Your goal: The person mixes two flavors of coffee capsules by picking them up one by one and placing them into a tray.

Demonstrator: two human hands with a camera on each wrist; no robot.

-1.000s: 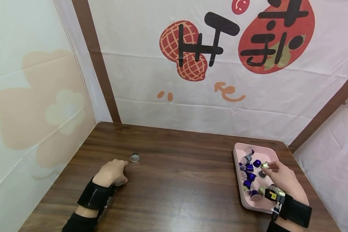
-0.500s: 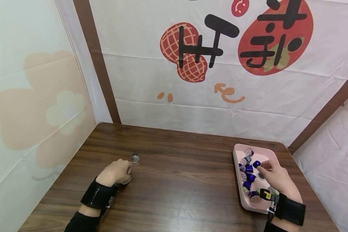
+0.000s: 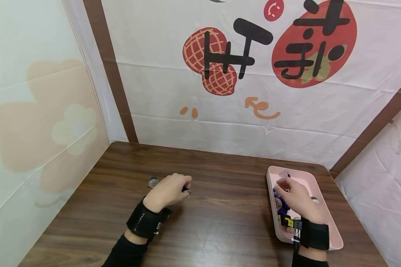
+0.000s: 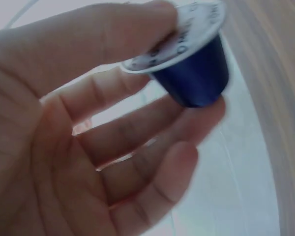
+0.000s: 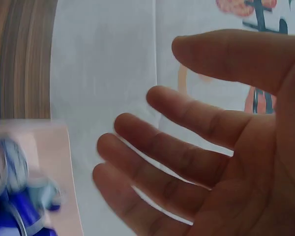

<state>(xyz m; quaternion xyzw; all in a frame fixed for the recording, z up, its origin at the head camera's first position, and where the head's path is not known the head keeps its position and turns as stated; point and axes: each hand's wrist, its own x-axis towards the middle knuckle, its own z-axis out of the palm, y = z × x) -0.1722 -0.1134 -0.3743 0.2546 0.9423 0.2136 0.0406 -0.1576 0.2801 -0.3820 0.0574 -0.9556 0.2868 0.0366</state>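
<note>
My left hand (image 3: 168,191) is over the middle-left of the table, pinching a dark blue coffee capsule (image 4: 199,73) between thumb and fingers. The capsule's pale printed lid lies under the thumb in the left wrist view. Another coffee capsule (image 3: 153,182), dark with a silvery face, lies on the table just behind that hand. On the right, my right hand (image 3: 297,198) hovers above the pink tray (image 3: 334,237), its fingers relaxed and spread with nothing between them in the right wrist view. Several blue capsules (image 5: 17,211) are in the tray, partly hidden by this hand in the head view.
The brown wooden table (image 3: 220,222) stretches between the hands. A printed white cloth (image 3: 200,129) hangs along its back edge, and another cloth (image 3: 46,148) with a flower print hangs at the left. One pale-topped capsule (image 3: 315,199) sits on the tray's right side.
My left hand has moved to the right, carrying the capsule away from the one lying on the table. My right hand has shifted left over the tray.
</note>
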